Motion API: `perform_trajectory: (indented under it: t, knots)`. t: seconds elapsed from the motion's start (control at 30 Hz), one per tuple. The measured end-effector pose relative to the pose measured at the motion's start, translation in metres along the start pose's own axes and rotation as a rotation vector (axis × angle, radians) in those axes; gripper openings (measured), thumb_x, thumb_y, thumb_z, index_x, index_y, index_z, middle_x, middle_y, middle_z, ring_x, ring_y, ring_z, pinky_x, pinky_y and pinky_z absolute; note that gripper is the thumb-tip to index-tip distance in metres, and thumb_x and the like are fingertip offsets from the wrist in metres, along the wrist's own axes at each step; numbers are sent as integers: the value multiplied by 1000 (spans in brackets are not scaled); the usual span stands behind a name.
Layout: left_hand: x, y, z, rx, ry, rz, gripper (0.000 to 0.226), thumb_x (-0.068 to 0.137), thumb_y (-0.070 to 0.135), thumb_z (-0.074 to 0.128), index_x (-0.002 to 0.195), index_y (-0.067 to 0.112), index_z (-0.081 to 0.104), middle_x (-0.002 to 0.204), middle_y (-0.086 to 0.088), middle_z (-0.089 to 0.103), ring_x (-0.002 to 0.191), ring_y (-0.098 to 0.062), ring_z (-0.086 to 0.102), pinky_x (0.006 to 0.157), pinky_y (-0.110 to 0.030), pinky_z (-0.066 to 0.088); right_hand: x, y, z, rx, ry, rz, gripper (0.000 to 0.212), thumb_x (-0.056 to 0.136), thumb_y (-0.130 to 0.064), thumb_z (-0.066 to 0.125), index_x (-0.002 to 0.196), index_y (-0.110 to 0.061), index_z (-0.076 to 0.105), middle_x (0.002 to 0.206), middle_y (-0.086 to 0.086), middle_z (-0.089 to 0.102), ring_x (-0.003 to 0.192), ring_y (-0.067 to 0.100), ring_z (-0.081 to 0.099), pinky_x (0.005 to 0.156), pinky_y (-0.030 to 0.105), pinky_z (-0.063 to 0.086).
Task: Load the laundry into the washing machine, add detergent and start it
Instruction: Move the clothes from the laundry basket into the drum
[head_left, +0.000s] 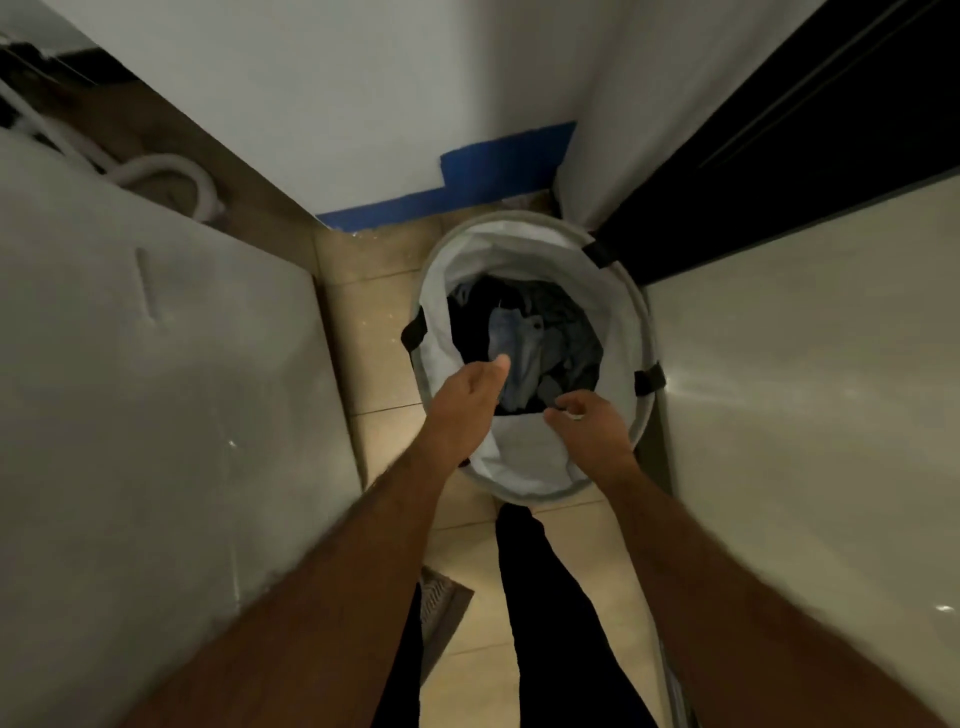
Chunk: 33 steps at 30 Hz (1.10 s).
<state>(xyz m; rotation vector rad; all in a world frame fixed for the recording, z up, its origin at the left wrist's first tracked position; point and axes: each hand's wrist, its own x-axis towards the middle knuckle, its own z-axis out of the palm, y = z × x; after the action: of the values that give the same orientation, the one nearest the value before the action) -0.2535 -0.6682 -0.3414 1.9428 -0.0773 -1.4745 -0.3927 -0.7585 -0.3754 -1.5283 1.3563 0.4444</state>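
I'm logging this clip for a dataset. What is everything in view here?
laundry hamper: one, white with grey rim and black handles, on the floor ahead
clothes: a heap, dark and grey-blue, inside the hamper
hose: one, white, upper left
blue strip: one, along the wall base
tile floor: beige
left hand: one, over the hamper, holding nothing
right hand: one, fingers loosely curled at the near rim

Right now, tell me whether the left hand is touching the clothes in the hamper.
Cannot tell. In the head view the left hand reaches over the hamper rim, its thumb overlapping the pale garment, but depth hides any contact or gap.
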Motion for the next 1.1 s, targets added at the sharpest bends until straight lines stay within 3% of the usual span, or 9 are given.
perform_trajectory:
  t: [0.13,0.3,0.4,0.57,0.7,0.77,0.87,0.97,1.1]
  knots:
    - [52,-31,14,-123,-38,-143,27,95,56,42,82,33,45,91,8,51,100,-17,55,95,-42,49,46,24,26,-33,-6,13,38,93,-29,64,124,-7,61,127,11,62,115,27,58,91,36,47]
    - [102,-71,39,-116,-54,-188,29,97,57,37,77,35,39,83,11,43,95,-17,51,98,-46,49,104,50,51,-95,15,46,39,90,-27,67,114,4,61,107,20,64,99,33,60,78,37,45]
    - [130,-87,54,-110,-50,-199,31,97,59,34,76,37,39,82,11,43,90,-15,51,96,-43,49,139,63,63,-96,-6,93,45,88,-25,70,120,3,57,120,20,62,111,35,58,86,36,46]
    - [174,-108,70,-162,63,-176,38,100,51,34,69,30,42,78,6,49,73,-9,50,93,-41,47,195,86,95,-20,-35,125,67,79,-37,78,133,-10,48,123,11,62,108,31,62,75,40,58]
    - [191,-125,74,-245,124,-168,35,99,52,32,76,32,50,90,4,59,94,-17,59,100,-43,48,227,96,127,-97,-61,93,93,65,-57,76,139,-12,43,132,13,57,119,35,56,95,46,52]
    - [194,-133,76,-262,145,-145,35,100,52,31,74,34,46,85,9,54,88,-13,57,101,-43,46,234,100,137,-215,19,45,78,69,-54,68,133,-12,52,128,18,59,117,38,56,95,42,50]
    - [185,-135,75,-267,179,-125,36,99,53,31,71,34,42,78,13,47,80,-9,52,101,-48,46,228,104,130,-191,188,40,25,88,-13,56,108,-6,70,111,20,68,102,36,63,79,31,49]
    - [162,-122,69,-278,177,-105,33,98,57,32,76,37,47,83,16,50,90,-11,55,99,-47,47,202,92,104,-87,288,15,16,87,-10,56,91,0,68,97,19,69,90,33,63,66,28,40]
    - [120,-83,56,-317,176,-72,36,96,57,35,74,32,46,75,11,48,72,-8,51,91,-48,49,149,55,57,-24,284,-45,19,91,-21,55,75,-9,54,72,4,56,71,23,52,61,29,33]
